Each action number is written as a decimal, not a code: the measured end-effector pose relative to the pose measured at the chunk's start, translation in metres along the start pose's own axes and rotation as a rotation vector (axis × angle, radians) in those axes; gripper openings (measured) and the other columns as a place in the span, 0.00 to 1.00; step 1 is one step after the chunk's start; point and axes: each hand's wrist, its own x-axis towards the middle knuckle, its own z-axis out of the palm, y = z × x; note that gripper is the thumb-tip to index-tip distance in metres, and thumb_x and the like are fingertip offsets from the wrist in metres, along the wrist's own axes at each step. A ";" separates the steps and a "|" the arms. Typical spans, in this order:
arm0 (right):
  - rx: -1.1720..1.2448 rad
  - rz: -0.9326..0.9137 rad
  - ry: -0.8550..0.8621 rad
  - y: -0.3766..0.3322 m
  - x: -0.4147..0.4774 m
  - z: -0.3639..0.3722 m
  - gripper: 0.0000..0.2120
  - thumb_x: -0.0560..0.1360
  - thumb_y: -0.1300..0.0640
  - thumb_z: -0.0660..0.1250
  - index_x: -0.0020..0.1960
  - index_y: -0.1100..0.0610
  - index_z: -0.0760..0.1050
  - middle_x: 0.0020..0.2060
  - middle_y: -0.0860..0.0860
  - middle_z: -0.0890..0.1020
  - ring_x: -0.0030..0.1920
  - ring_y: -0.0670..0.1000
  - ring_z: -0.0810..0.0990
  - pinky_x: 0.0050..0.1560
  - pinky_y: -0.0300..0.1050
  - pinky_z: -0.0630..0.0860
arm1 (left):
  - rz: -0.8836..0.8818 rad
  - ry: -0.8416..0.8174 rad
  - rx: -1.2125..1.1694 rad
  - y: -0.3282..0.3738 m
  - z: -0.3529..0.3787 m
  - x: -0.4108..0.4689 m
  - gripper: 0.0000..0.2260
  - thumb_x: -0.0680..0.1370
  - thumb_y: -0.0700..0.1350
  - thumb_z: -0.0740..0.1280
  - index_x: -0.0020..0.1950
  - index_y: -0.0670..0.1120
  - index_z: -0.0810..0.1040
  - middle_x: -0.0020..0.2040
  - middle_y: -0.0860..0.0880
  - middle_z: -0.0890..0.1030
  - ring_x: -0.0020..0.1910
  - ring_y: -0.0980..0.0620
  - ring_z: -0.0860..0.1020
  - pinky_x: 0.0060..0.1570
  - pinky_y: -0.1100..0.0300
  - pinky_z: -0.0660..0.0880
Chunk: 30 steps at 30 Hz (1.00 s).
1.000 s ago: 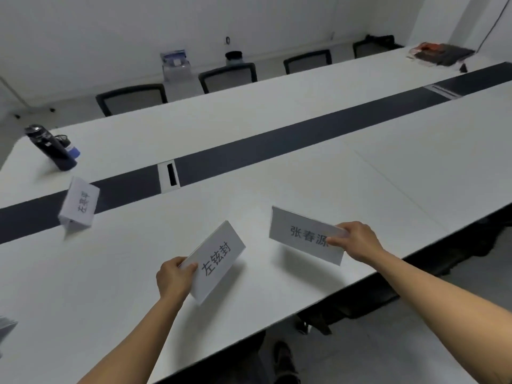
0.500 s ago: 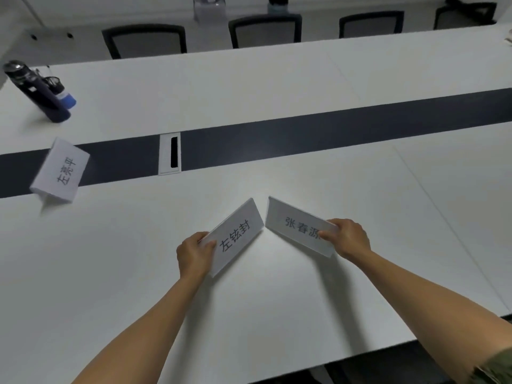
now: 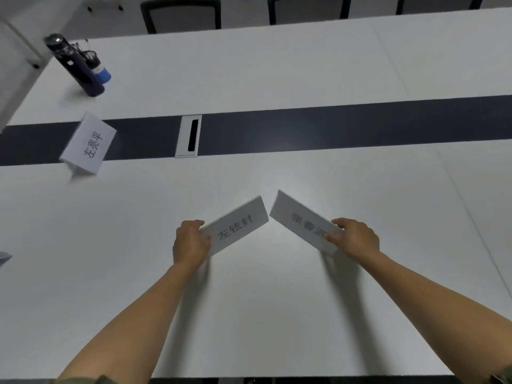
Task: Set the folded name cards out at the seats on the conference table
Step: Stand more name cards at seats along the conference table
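My left hand (image 3: 191, 242) grips the near end of a white folded name card (image 3: 237, 226) printed with dark characters. My right hand (image 3: 356, 239) holds the near end of a second white name card (image 3: 300, 221). Both cards are angled so their far ends almost meet above the white conference table (image 3: 249, 314), forming an upside-down V. A third folded name card (image 3: 88, 144) stands on the table at the left, partly over the dark centre strip (image 3: 346, 123).
A dark water bottle (image 3: 74, 65) with a blue-capped item beside it stands at the far left. A cable port (image 3: 189, 135) sits in the dark strip. Black chairs (image 3: 181, 13) line the far side. A grey paper corner (image 3: 4, 257) shows at the left edge.
Both hands have carried their cards forward over the table and closer together. The view has tilted down toward the table.
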 end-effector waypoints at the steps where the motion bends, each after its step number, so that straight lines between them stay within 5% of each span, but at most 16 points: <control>1: -0.065 -0.008 -0.002 -0.004 0.000 -0.005 0.25 0.73 0.42 0.67 0.68 0.45 0.71 0.59 0.49 0.80 0.58 0.54 0.78 0.52 0.47 0.72 | -0.010 0.011 0.018 -0.003 -0.002 -0.005 0.18 0.77 0.42 0.65 0.67 0.43 0.73 0.66 0.42 0.71 0.64 0.43 0.70 0.57 0.50 0.72; 6: -0.149 -0.158 0.086 -0.051 -0.001 -0.019 0.31 0.73 0.41 0.66 0.73 0.48 0.65 0.62 0.51 0.77 0.62 0.57 0.73 0.49 0.50 0.72 | -0.059 0.020 0.066 -0.036 -0.026 -0.030 0.19 0.78 0.45 0.64 0.68 0.44 0.71 0.68 0.43 0.70 0.67 0.44 0.68 0.61 0.49 0.70; 15: -0.314 -0.622 0.067 -0.189 -0.021 0.034 0.30 0.74 0.45 0.68 0.74 0.48 0.64 0.70 0.50 0.71 0.70 0.55 0.65 0.66 0.52 0.66 | -0.165 -0.078 0.190 -0.144 -0.077 -0.034 0.20 0.80 0.49 0.61 0.71 0.45 0.68 0.69 0.43 0.69 0.67 0.44 0.68 0.60 0.50 0.70; 21: -0.636 -0.563 -0.020 -0.238 -0.014 0.077 0.33 0.73 0.43 0.69 0.75 0.46 0.62 0.73 0.52 0.67 0.73 0.57 0.62 0.72 0.59 0.54 | -0.106 -0.135 0.298 -0.223 -0.099 0.002 0.23 0.81 0.52 0.58 0.74 0.45 0.64 0.75 0.43 0.62 0.73 0.43 0.62 0.68 0.48 0.65; 25: -0.598 -0.484 -0.032 -0.265 -0.008 0.099 0.21 0.75 0.46 0.67 0.67 0.44 0.72 0.63 0.50 0.78 0.64 0.55 0.74 0.68 0.57 0.58 | -0.086 -0.174 0.369 -0.278 -0.112 0.035 0.26 0.82 0.54 0.55 0.77 0.45 0.57 0.79 0.41 0.52 0.77 0.42 0.52 0.72 0.46 0.58; 30: -0.529 -0.483 0.011 -0.301 -0.004 0.118 0.20 0.77 0.45 0.65 0.68 0.44 0.73 0.61 0.49 0.79 0.59 0.55 0.76 0.55 0.50 0.65 | -0.072 -0.137 0.387 -0.318 -0.110 0.062 0.28 0.82 0.56 0.51 0.79 0.46 0.51 0.79 0.40 0.48 0.78 0.41 0.47 0.74 0.45 0.53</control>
